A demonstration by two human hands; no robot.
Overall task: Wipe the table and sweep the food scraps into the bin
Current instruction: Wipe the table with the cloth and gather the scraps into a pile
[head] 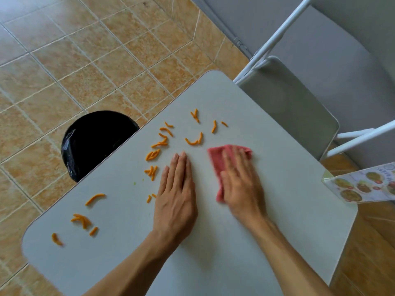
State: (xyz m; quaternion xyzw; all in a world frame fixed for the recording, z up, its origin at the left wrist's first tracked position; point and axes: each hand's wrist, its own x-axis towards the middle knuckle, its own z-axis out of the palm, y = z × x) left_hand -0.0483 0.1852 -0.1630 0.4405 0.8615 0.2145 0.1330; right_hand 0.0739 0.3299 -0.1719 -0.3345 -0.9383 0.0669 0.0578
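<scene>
Orange food scraps [159,144] lie scattered over the left and far part of the white table [277,210]; more of them sit near the near-left corner. My right hand [240,182] presses flat on a pink cloth [215,159] at the table's middle. My left hand [176,195] rests flat on the table just left of the cloth, fingers together and nothing in it, right beside the scraps. A round bin with a black bag [94,142] stands on the floor against the table's left edge, partly hidden under it.
A white folding chair [288,107] stands at the table's far right side. A laminated menu card [363,184] sits at the right edge of the table. Tan floor tiles [85,60] surround the bin.
</scene>
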